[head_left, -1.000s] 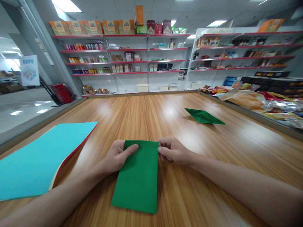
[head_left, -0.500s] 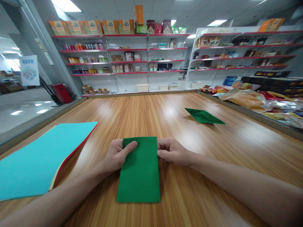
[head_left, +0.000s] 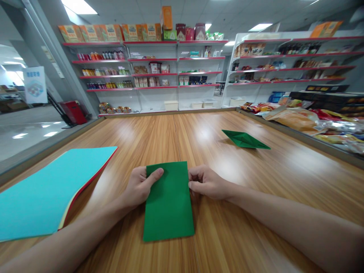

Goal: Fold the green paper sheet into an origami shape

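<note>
A green sheet of paper [head_left: 170, 206], an upright rectangle that looks folded, is held over the wooden table in front of me. My left hand [head_left: 143, 184] grips its upper left edge, thumb on top and fingers hidden behind. At the upper right edge, my right hand [head_left: 206, 182] has curled fingers, with thumb and forefinger closed at the paper's side; its fingertips are partly hidden. Farther off to the right lies a folded green paper boat [head_left: 246, 139], long and pointed at both ends.
On the left of the table [head_left: 136, 132] lies a stack of coloured paper [head_left: 59, 182], light blue on top with yellow and red edges below. Packaged snacks [head_left: 301, 119] are piled beyond the right edge. Stocked shelves [head_left: 153, 74] stand behind the table.
The green paper has turned slightly counterclockwise: its top edge has shifted up and left and its bottom edge a little right. Both hands stay nearly in place.
</note>
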`<state>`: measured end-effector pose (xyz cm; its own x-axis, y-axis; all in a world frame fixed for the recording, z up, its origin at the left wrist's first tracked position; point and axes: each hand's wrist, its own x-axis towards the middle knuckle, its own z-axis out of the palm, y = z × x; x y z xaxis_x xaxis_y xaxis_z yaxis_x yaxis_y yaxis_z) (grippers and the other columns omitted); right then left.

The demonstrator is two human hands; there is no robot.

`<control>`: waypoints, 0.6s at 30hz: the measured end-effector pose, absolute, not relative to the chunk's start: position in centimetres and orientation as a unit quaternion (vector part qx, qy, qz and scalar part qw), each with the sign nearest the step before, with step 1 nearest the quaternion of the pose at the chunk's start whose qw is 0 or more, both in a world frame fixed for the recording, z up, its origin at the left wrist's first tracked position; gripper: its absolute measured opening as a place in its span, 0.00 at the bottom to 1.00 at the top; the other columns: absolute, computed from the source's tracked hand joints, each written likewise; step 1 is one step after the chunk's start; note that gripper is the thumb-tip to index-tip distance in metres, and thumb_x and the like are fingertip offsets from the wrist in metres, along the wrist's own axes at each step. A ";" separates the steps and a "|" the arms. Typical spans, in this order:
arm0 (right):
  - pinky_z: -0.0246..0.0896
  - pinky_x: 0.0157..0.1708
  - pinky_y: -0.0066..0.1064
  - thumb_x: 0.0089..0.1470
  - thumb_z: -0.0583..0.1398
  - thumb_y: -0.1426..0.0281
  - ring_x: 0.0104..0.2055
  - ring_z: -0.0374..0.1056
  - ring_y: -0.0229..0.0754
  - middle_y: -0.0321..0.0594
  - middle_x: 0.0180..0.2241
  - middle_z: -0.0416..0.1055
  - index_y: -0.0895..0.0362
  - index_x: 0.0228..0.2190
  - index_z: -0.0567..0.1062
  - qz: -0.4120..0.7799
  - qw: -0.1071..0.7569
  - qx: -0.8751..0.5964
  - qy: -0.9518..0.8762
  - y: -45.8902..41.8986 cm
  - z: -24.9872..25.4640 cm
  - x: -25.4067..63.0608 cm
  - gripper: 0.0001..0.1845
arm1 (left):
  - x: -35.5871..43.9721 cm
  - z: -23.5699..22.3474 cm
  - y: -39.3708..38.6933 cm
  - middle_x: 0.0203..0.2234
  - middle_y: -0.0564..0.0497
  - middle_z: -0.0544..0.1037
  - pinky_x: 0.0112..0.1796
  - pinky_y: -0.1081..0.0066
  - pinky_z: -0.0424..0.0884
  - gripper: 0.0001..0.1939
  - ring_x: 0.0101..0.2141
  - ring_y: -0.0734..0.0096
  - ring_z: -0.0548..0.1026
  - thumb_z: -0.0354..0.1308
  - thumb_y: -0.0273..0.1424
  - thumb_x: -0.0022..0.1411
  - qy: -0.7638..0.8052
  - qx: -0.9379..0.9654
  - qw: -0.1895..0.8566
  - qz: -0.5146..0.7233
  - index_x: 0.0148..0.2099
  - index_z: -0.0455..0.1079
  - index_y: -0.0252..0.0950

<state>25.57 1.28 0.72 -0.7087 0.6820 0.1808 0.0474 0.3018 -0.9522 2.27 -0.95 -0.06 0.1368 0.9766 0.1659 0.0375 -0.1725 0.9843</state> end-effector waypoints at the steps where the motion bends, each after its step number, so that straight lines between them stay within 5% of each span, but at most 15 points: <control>1: 0.53 0.18 0.20 0.46 0.57 0.73 0.19 0.61 0.31 0.33 0.18 0.66 0.59 0.21 0.65 0.541 0.294 -0.242 -0.750 1.2 0.8 25.6 0.06 | 2.3 0.0 -1.0 0.16 0.52 0.71 0.16 0.76 0.64 0.20 0.16 0.74 0.68 0.63 0.44 0.55 0.434 0.583 0.474 0.497 0.24 0.69 0.30; 18: 0.53 0.18 0.20 0.46 0.58 0.72 0.19 0.62 0.31 0.33 0.18 0.68 0.59 0.22 0.65 0.551 0.256 -0.265 -0.749 0.9 0.9 25.5 0.06 | 2.2 -0.1 -0.9 0.14 0.54 0.69 0.15 0.77 0.62 0.20 0.14 0.76 0.67 0.64 0.42 0.54 0.450 0.539 0.452 0.550 0.22 0.67 0.31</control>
